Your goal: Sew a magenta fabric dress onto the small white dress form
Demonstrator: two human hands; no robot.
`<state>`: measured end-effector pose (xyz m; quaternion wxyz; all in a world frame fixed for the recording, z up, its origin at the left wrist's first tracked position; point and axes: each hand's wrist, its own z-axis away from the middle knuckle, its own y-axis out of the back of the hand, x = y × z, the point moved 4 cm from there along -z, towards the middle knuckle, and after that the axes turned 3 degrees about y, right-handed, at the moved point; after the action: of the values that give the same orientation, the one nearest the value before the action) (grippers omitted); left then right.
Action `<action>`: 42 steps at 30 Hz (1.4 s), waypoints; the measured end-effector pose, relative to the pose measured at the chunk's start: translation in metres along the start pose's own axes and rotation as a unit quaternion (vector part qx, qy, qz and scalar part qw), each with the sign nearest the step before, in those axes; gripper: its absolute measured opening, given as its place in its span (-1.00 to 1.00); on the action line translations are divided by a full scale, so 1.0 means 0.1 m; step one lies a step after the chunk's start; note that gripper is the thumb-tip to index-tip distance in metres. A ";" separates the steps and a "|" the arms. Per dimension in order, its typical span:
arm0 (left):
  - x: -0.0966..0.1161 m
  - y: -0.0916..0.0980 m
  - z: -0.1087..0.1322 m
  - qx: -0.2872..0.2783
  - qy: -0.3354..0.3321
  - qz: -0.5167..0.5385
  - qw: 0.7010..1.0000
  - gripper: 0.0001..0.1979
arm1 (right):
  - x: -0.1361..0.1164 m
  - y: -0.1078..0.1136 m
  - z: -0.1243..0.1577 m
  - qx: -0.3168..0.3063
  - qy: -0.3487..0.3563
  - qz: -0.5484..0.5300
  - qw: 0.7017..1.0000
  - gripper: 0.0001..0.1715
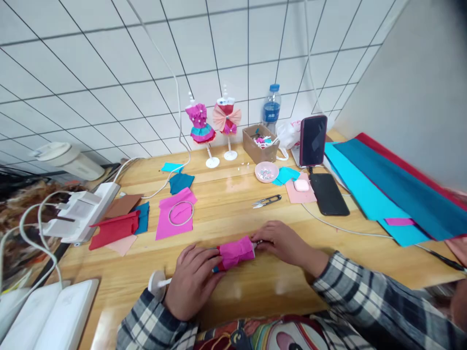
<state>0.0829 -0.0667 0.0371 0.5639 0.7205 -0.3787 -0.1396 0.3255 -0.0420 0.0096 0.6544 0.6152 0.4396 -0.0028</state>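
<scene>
A miniature dress form [237, 253] lies on its side close to the table's front, its torso wrapped in magenta cloth or crepe paper. Bits of red and blue show at its lower end. My left hand [195, 279] is closed around that lower end, with the white round base [156, 284] sticking out by the wrist. At the neck end, the fingers of my right hand [282, 243] are closed on the form's tip. What lies under the fingers is hidden.
Two dressed mini forms [199, 124] stand by the tiled wall. Nearby are thread snips [267, 201], a pink bead dish [266, 179], a cardboard box [255, 149], phones [330, 194] and a metal ring [170, 214]. Coloured sheets [397, 180] lie right; a power strip [87, 214] sits left.
</scene>
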 end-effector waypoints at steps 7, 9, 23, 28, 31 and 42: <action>-0.22 0.95 0.24 0.012 0.131 0.008 0.991 -0.50 | -0.12 0.97 -0.48 0.149 0.037 -0.110 0.982 -0.87; -0.29 1.26 0.18 0.040 0.162 0.034 0.985 -0.50 | -0.28 1.27 -0.61 0.152 0.084 -0.164 0.971 -0.88; 0.26 0.66 -1.55 -0.104 0.143 0.470 0.865 -0.46 | -0.55 1.50 -0.74 0.113 0.198 -0.237 0.944 -0.79; 0.24 0.66 -1.56 -0.101 0.169 0.512 0.836 -0.49 | -0.49 1.49 -0.79 0.119 0.178 -0.224 0.951 -0.82; 0.25 0.69 -1.54 -0.124 0.173 0.528 0.822 -0.51 | -0.52 1.46 -0.79 0.106 0.176 -0.224 0.953 -0.81; 0.29 0.60 -1.39 -0.054 0.203 0.514 0.831 -0.58 | -0.61 1.47 -0.77 0.140 0.170 -0.244 0.944 -0.82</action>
<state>0.1663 0.0063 0.1435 0.6565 0.4021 -0.5632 0.3002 0.3238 0.0235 0.1737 0.4563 0.5661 0.6761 -0.1195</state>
